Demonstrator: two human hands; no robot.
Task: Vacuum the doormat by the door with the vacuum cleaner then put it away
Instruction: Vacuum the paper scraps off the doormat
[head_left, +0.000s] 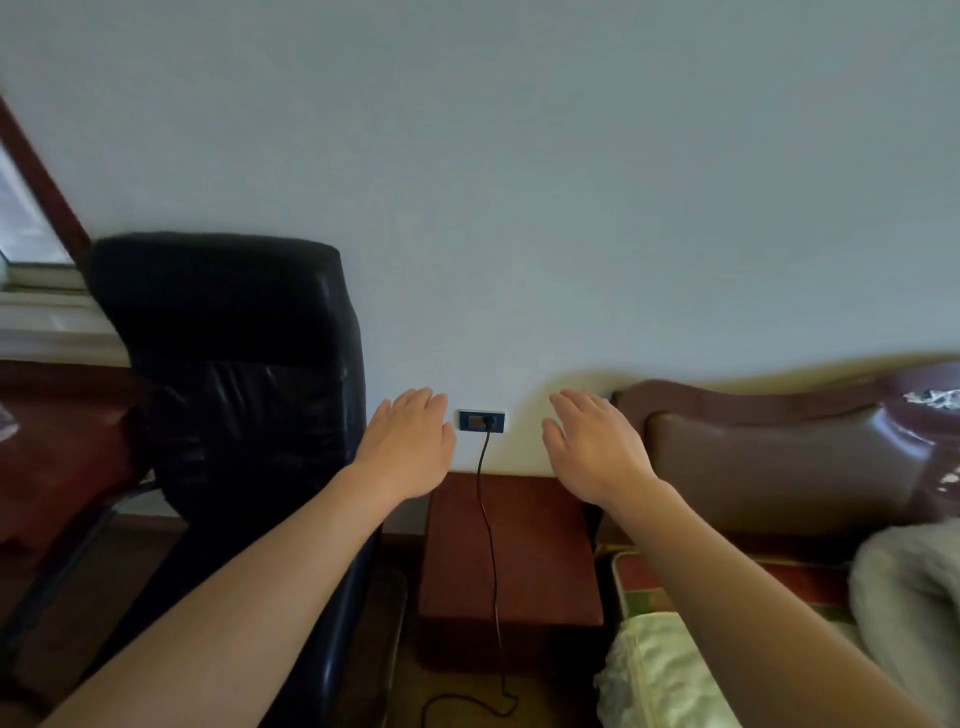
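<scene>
- The room is dim and greyish; the plain pale wall (519, 156) looks dull.
- Daylight comes from the bright window (21, 223) at the left edge.
- It leaves shiny streaks on the black leather chair (270, 384) and the brown leather headboard (779, 457).
- The frame's edges bend, and the right side looks smeary.

Bare forearms (249, 603), left hand (410, 444), right hand (597, 449)

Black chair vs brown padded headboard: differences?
The black chair stands tall left of the socket; the brown headboard runs low and wide to its right. The chair is black, the headboard reddish brown. Both are glossy, padded and back against the wall.
</scene>
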